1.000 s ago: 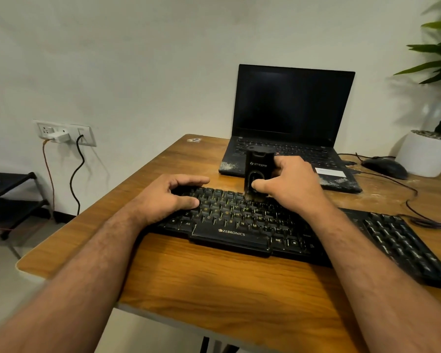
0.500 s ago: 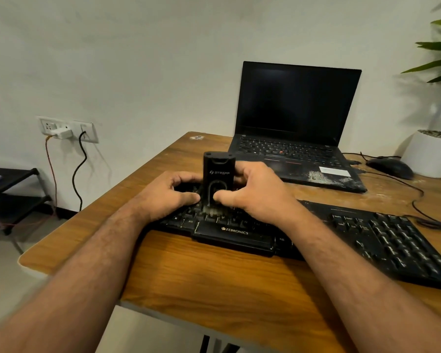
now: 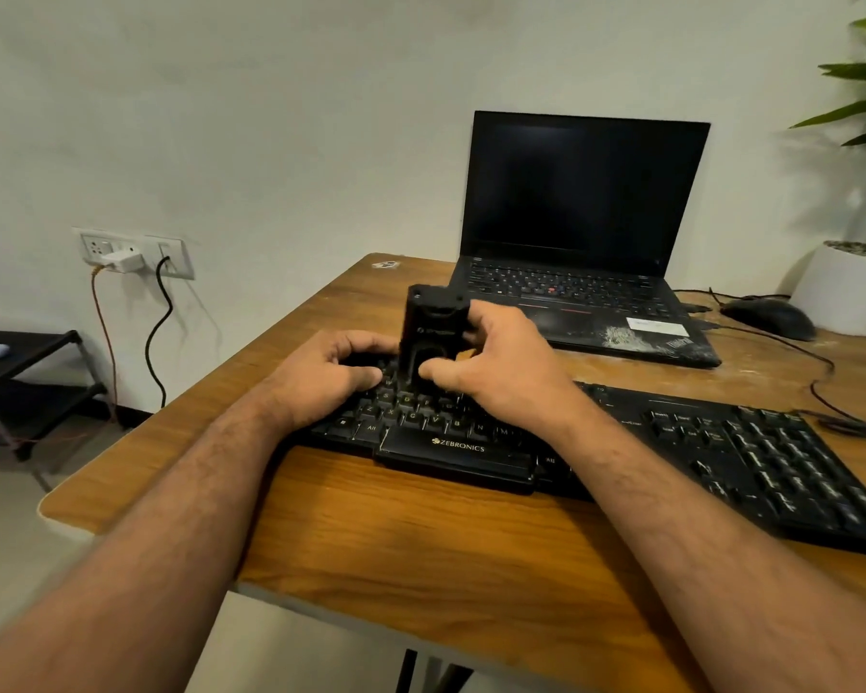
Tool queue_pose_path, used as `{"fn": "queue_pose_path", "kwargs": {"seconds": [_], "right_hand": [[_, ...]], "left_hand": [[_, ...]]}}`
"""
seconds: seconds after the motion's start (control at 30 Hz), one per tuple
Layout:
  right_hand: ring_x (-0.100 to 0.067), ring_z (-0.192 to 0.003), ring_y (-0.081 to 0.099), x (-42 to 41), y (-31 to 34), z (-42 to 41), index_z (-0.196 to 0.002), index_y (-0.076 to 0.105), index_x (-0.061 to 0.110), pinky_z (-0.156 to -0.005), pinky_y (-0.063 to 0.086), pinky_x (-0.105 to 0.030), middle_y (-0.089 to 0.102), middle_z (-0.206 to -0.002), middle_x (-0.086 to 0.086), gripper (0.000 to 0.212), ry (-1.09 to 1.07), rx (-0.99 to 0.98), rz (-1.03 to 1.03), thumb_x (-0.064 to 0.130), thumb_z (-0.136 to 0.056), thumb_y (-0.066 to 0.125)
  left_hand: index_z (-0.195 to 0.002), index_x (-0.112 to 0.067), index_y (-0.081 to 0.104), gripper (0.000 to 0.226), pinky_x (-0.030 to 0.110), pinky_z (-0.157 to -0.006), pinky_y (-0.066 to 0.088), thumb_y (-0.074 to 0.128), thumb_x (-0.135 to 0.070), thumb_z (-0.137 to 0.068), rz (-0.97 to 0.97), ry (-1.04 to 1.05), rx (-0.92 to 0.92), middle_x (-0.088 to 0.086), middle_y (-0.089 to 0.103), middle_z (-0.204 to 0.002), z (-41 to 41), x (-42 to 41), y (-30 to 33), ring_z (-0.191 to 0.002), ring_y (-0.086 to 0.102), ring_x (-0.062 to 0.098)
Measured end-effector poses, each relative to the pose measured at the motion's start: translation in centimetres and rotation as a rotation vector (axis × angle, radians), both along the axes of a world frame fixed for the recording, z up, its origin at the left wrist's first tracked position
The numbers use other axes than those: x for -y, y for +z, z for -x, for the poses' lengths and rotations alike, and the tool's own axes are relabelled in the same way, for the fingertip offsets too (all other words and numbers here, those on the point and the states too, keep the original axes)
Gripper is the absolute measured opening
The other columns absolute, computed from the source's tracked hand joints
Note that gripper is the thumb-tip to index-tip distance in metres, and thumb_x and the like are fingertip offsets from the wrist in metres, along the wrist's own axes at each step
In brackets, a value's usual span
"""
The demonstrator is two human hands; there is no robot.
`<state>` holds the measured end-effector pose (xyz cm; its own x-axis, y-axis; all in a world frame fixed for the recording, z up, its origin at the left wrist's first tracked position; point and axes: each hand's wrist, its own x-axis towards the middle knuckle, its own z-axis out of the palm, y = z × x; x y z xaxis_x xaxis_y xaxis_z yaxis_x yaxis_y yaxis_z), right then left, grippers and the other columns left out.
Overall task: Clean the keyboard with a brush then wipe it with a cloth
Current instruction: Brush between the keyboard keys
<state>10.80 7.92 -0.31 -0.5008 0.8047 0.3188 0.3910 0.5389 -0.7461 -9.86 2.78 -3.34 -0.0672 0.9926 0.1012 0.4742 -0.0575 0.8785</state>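
A black Zebronics keyboard [image 3: 671,442] lies across the wooden desk [image 3: 421,542]. My right hand [image 3: 496,372] grips a black boxy brush [image 3: 433,322], holding it upright with its lower end on the keys at the keyboard's left part. My left hand [image 3: 326,377] rests on the keyboard's left end, fingers curled over its far edge, thumb close to the brush. The brush's bristles are hidden behind my fingers. No cloth is in view.
An open black laptop [image 3: 581,232] stands behind the keyboard. A black mouse [image 3: 766,317] with its cable and a white plant pot [image 3: 846,287] are at the far right. Wall sockets [image 3: 131,252] with cables and a low black shelf [image 3: 16,372] are to the left.
My right hand has slid the brush leftward along the keys, from the middle of the keyboard to beside my left hand. The left hand has stayed on the keyboard's left end.
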Motion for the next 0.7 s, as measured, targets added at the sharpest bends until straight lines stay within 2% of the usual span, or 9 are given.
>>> {"fn": "queue_pose_path", "kwargs": {"seconds": [0.17,0.27,0.37,0.43,0.5,0.53,0.6,0.67,0.7], "right_hand": [[-0.006,-0.082,0.068,-0.7,0.1,0.0,-0.116,0.065,0.027,-0.074,0.059,-0.026,0.071,-0.097,0.011,0.041,-0.133,-0.031,-0.035,0.020,-0.078,0.079],[-0.003,-0.088,0.071,-0.5,0.4,-1.0,-0.115,0.068,0.031,-0.077,0.058,-0.026,0.074,-0.099,0.011,0.043,0.012,-0.040,0.105,0.021,-0.076,0.082],[-0.001,-0.087,0.068,-0.3,0.3,-0.9,-0.117,0.066,0.030,-0.076,0.056,-0.022,0.072,-0.100,0.012,0.043,-0.037,0.015,0.020,0.022,-0.077,0.081],[-0.004,-0.087,0.069,-0.6,0.5,-1.1,-0.119,0.066,0.028,-0.078,0.059,-0.028,0.073,-0.100,0.011,0.044,-0.112,-0.031,0.001,0.020,-0.077,0.080],[-0.007,-0.089,0.072,-0.7,0.6,-1.5,-0.117,0.067,0.028,-0.082,0.060,-0.035,0.075,-0.100,0.008,0.043,-0.007,-0.103,0.125,0.018,-0.077,0.080],[-0.007,-0.091,0.073,-0.5,0.6,-1.8,-0.116,0.068,0.028,-0.084,0.058,-0.034,0.076,-0.101,0.009,0.042,0.063,-0.095,0.177,0.016,-0.078,0.081],[-0.001,-0.090,0.070,0.0,0.3,-2.0,-0.116,0.068,0.029,-0.078,0.053,-0.020,0.074,-0.099,0.013,0.042,0.084,0.006,0.122,0.019,-0.078,0.081],[0.003,-0.083,0.067,0.1,0.4,-2.0,-0.116,0.066,0.031,-0.067,0.048,-0.011,0.071,-0.097,0.017,0.041,-0.046,0.048,0.002,0.024,-0.078,0.081],[0.001,-0.081,0.067,0.0,0.5,-2.2,-0.118,0.066,0.030,-0.068,0.050,-0.013,0.071,-0.097,0.016,0.043,-0.081,0.028,-0.002,0.024,-0.078,0.081]], "left_hand": [[-0.112,-0.037,0.073,0.039,0.040,-0.088,0.056,0.061,-0.005,-0.094,-0.001,-0.004,0.011,-0.004,0.076,-0.103,-0.1,0.1,0.1,-0.092,0.074,0.023],[-0.107,-0.040,0.073,0.040,0.036,-0.084,0.056,0.061,-0.004,-0.093,-0.012,-0.009,0.012,-0.003,0.077,-0.100,-0.1,0.1,0.2,-0.091,0.074,0.023],[-0.109,-0.036,0.073,0.037,0.034,-0.084,0.056,0.062,-0.005,-0.093,-0.007,-0.001,0.013,-0.007,0.077,-0.101,-0.1,0.0,0.2,-0.090,0.074,0.020],[-0.113,-0.034,0.073,0.035,0.035,-0.087,0.055,0.062,-0.006,-0.093,-0.002,-0.003,0.003,-0.009,0.076,-0.105,-0.1,0.1,0.2,-0.092,0.073,0.018],[-0.112,-0.033,0.073,0.035,0.038,-0.089,0.055,0.062,-0.006,-0.093,-0.002,-0.005,0.010,-0.006,0.076,-0.103,-0.1,0.1,0.3,-0.093,0.073,0.021],[-0.111,-0.033,0.073,0.035,0.039,-0.089,0.055,0.062,-0.005,-0.093,-0.006,-0.005,0.009,-0.005,0.077,-0.101,-0.1,0.1,0.3,-0.092,0.073,0.022],[-0.108,-0.034,0.074,0.035,0.040,-0.090,0.055,0.062,-0.004,-0.092,-0.008,0.003,0.007,-0.006,0.077,-0.100,-0.1,0.1,0.3,-0.091,0.074,0.021],[-0.109,-0.033,0.074,0.034,0.043,-0.093,0.055,0.064,-0.005,-0.092,-0.002,0.005,0.022,-0.007,0.077,-0.103,-0.1,0.1,0.3,-0.092,0.074,0.021],[-0.110,-0.033,0.075,0.034,0.045,-0.094,0.055,0.065,-0.006,-0.091,-0.002,0.006,0.022,-0.008,0.076,-0.104,-0.1,0.1,0.2,-0.093,0.073,0.021]]}}
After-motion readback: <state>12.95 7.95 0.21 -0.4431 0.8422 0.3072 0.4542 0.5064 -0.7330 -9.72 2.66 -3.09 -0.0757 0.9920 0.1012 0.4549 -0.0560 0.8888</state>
